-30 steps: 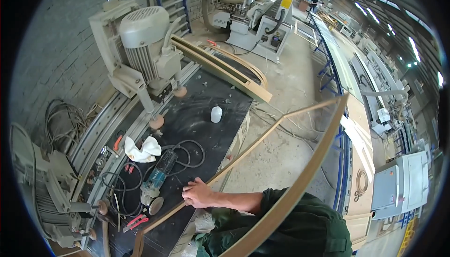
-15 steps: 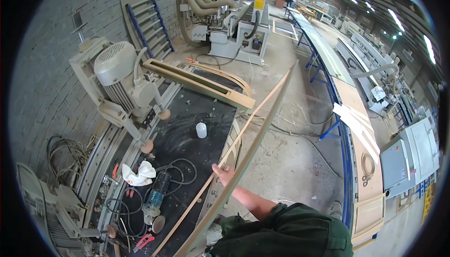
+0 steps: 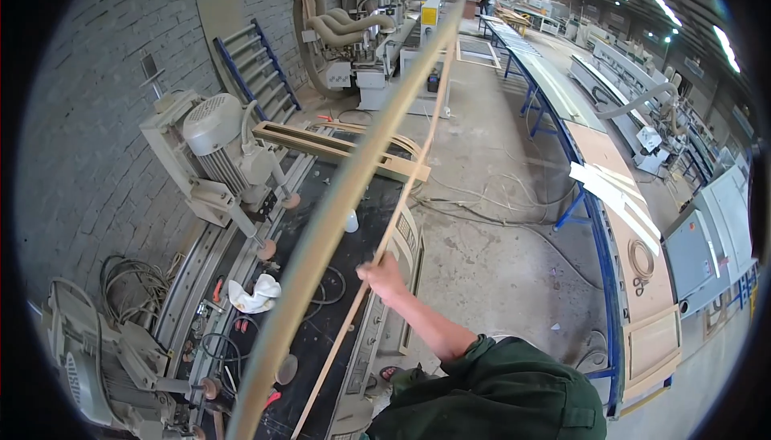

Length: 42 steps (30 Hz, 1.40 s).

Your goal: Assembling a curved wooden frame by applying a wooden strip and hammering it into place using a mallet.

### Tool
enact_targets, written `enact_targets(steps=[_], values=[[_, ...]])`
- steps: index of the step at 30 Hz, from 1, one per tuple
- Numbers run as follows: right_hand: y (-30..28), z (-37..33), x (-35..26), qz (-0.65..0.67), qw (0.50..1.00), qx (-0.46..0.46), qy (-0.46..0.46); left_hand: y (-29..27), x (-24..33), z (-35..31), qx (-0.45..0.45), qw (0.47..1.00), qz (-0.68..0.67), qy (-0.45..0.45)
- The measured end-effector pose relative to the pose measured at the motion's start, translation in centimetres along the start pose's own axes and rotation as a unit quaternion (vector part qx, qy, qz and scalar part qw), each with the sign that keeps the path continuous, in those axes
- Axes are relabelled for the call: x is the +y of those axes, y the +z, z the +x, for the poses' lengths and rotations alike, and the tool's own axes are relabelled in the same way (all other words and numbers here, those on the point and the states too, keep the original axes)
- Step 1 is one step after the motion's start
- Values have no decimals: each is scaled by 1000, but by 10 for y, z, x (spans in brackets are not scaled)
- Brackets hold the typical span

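My right hand (image 3: 384,277) reaches in from the lower right, its fingers closed around a long thin wooden strip (image 3: 405,201). The strip slants over the black-topped bench (image 3: 301,211) toward the far floor. Closer to me, a thicker long wooden strip (image 3: 328,227) crosses the picture, blurred by motion; whatever supports it is out of sight. My left hand is not in view. Behind the thicker strip, a white bottle (image 3: 352,221) is partly covered. A crumpled white cloth (image 3: 255,294) lies on the bench's left side. The sander's round pad (image 3: 287,369) shows, its body mostly hidden.
A grey motor unit (image 3: 210,123) stands along the bench's left side. Across its far end lies a slotted wooden piece (image 3: 281,133). Cables (image 3: 482,207) run over the floor. On the right stretches a long blue-framed table (image 3: 590,147) bearing panels and white strips.
The thicker strip has swung left across the thin one and up closer to view. My right hand has shifted slightly down and left, closing around the thin strip. The view has turned slightly.
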State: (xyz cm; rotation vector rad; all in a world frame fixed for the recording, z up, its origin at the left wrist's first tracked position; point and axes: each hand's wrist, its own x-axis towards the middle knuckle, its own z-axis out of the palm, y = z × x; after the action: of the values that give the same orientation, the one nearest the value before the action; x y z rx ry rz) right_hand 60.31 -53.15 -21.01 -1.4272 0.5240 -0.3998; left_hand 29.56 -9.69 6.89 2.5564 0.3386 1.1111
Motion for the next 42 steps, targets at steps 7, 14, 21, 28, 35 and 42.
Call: enact_targets(steps=[7, 14, 21, 28, 35, 42], values=[[37, -80, -218, 280, 947, -133, -88, -48, -117, -52, -30, 965, 21, -260], [84, -167, -286, 325, 861, -345, -183, -34, -235, -136, 40, 979, -100, -175], [115, -262, -306, 333, 791, -499, -119, 2, -259, -202, 136, 926, -253, -247], [122, -306, -316, 284, 787, -532, -128, 8, -252, -205, 47, 986, -149, -63], [157, -319, -296, 345, 746, -544, -172, 48, -326, -278, -46, 949, -184, -252], [108, -286, -269, 76, 776, -506, -368, 67, -311, -297, 98, 827, -305, -462]])
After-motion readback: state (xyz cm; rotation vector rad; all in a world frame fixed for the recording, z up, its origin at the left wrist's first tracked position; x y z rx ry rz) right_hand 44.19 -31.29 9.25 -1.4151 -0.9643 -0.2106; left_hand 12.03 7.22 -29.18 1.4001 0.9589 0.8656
